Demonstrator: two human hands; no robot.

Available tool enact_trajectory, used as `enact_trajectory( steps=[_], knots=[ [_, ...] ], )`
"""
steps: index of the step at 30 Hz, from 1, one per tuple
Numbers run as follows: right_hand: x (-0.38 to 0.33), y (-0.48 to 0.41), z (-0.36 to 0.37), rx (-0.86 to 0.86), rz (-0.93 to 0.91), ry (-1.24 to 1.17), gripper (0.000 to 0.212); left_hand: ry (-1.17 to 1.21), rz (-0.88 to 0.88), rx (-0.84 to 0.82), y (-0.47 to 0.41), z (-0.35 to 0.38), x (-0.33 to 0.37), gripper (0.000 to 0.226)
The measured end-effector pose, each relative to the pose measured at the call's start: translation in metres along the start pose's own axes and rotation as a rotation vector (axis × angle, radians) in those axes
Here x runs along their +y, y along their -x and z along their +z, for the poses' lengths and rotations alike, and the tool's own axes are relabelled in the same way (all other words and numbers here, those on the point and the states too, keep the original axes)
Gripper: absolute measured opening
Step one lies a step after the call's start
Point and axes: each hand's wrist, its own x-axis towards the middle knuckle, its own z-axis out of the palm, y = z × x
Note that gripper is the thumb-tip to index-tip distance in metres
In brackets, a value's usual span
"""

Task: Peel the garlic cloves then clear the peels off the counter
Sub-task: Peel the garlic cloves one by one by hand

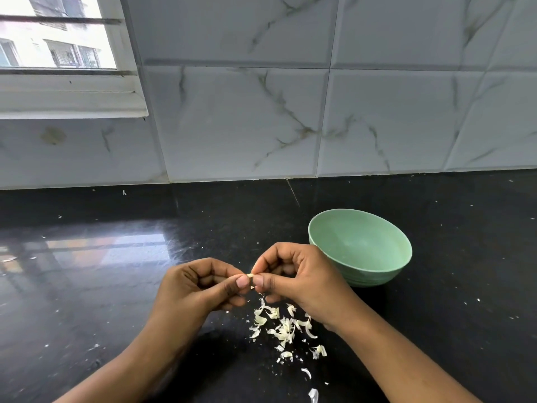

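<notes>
Peeling: I read both grips meeting at lower centre of the frame, held over the tabletop [116, 301], closed on one garlic clove [250, 275].
Left grip [197, 286]: bare hand, fingers curled in, thumb and forefinger pinching the clove's left end.
Right grip [302, 280]: bare hand, fingers curled in, thumb and forefinger pinching the clove's right end. A thin wisp of skin hangs just below the thumb.
Clove: only a small pale sliver shows between the two thumbs. The rest is hidden by fingers, so I can't tell how much skin is on it.
Peels [284, 330]: loose pale heap on the tabletop directly below the grips. A few stray pieces trail toward the bottom edge, and fine flecks are scattered wider.
Bowl [377, 274]: mint green, upright on the tabletop, right of centre. Its near-left rim is hidden behind the right grip.
Tabletop: black polished stone, with the window's reflection at mid left.
Wall [261, 112]: white marble-look tiles across the upper half.
Window [58, 39]: upper left of the frame, white sill below it.
</notes>
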Motion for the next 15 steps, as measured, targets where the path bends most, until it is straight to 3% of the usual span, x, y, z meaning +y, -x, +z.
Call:
enact_trajectory(
  steps=[6, 11, 15],
  knots=[
    [-0.007, 0.003, -0.006, -0.066, 0.064, -0.094, 0.026, -0.012, -0.019, 0.022, -0.001, 0.002, 0.002, 0.018],
    [-0.008, 0.006, -0.001, 0.003, -0.035, 0.114, 0.016, -0.073, -0.039, -0.042, 0.001, 0.006, 0.007, 0.025],
    [-0.015, 0.007, -0.005, 0.046, -0.067, 0.146, 0.014, -0.113, -0.03, -0.089, 0.004, 0.009, 0.017, 0.026]
  ],
)
